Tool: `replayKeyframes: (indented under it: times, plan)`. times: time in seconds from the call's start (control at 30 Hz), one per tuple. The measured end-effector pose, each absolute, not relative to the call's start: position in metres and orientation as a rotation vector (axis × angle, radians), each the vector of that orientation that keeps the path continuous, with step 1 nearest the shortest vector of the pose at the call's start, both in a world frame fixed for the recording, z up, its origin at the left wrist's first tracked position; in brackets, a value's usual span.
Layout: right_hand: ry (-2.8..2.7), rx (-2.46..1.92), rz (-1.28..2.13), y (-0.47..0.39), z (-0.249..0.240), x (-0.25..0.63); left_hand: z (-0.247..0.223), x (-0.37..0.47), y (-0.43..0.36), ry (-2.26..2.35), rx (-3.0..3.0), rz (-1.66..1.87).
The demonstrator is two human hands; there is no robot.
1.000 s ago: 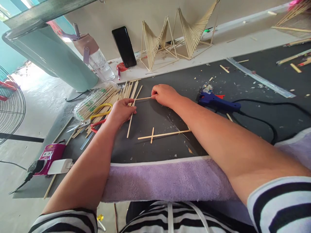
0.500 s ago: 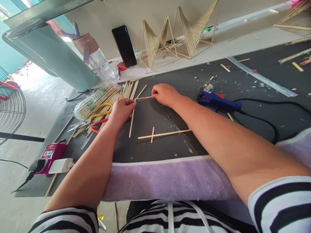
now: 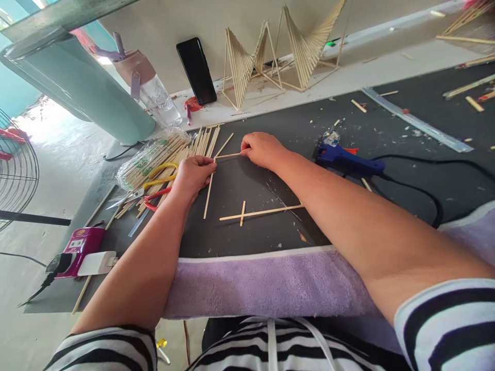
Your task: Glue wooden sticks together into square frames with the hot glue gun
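My left hand (image 3: 197, 175) pinches a thin wooden stick (image 3: 208, 197) near its upper end, and that stick slants down toward me. Between my two hands runs another wooden stick (image 3: 229, 155), whose left end meets the first one at my left fingertips. My right hand (image 3: 260, 148) is closed on its right end. Nearer to me, a longer stick (image 3: 266, 211) lies on the dark board with a short stick (image 3: 243, 213) crossing it close to the left end; my right forearm hides its other end.
Scissors (image 3: 160, 178) and a bag of sticks (image 3: 154, 154) lie left of my left hand. A blue glue gun (image 3: 344, 158) with a black cord rests at right. Behind stand a phone (image 3: 196, 71), stick models (image 3: 240, 69), a bottle (image 3: 154, 98) and a pale green jug (image 3: 88, 87).
The lower end of the stick in my left hand has swung slightly to the left. Both hands otherwise stay almost in place, and the view has shifted a little.
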State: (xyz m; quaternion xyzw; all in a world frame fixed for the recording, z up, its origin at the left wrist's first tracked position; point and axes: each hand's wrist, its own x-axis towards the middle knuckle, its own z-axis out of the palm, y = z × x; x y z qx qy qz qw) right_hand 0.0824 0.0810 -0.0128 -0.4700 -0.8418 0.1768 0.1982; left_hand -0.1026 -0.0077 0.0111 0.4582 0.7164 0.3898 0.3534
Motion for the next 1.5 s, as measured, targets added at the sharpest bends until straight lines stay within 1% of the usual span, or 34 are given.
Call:
replayKeyframes:
  times: [0.63,1.5]
  plan:
    - [-2.348,-1.313,0.491,0.0826,-0.0149,0.0826,0.0059,-0.1057,-0.0065,1.848,1.231,1.053]
    - [-2.354,-1.328,0.518,0.0816,-0.0137,0.0830,0.0082,-0.1029,-0.0089,1.856,1.215,1.020]
